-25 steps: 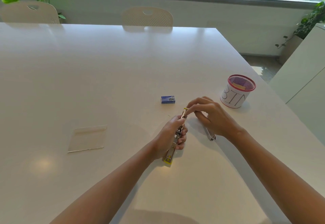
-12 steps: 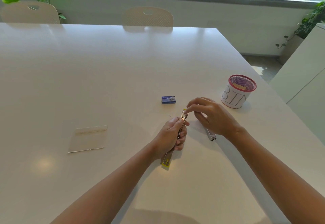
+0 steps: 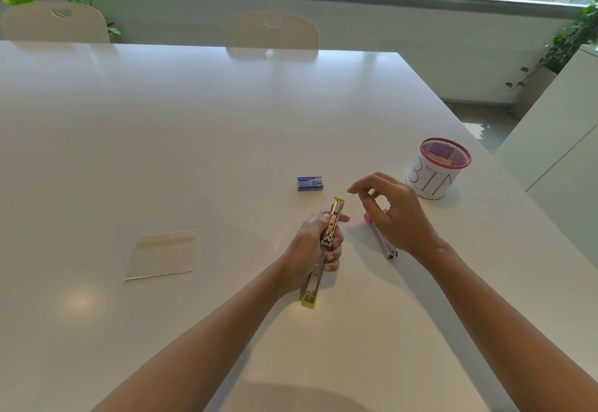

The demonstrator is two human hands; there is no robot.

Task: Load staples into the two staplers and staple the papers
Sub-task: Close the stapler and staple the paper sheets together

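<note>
- I am seeing the left hand (image 3: 318, 246) wrapping its fingers round the middle of the yellow stapler (image 3: 325, 251), near centre of the white table (image 3: 194, 139). The stapler looks opened out flat, with bright metal showing along its length.
- Its long axis is running near to far, leaning slightly right at the far end. One yellow end is sitting nearest me, the other is pointing away toward the staple box (image 3: 310, 183).
- The right hand (image 3: 393, 214) is hovering just right of the stapler's far end, fingers loosely curled and grasping nothing that I can make out. Whether a staple strip is pinched between its fingertips I cannot tell.
- The second stapler (image 3: 385, 243), with a pink end, is lying on the table under that hand, its axis running from far-left to near-right.
- My judgement: loading is under way on the yellow one. To do it well, I am advising a steady left grip, the channel facing up, and the strip fed in legs down along the axis.
- The papers (image 3: 163, 254) are lying untouched to the left, well apart from both hands.
- Further right and far, the bin (image 3: 437, 169) is standing upright.
</note>
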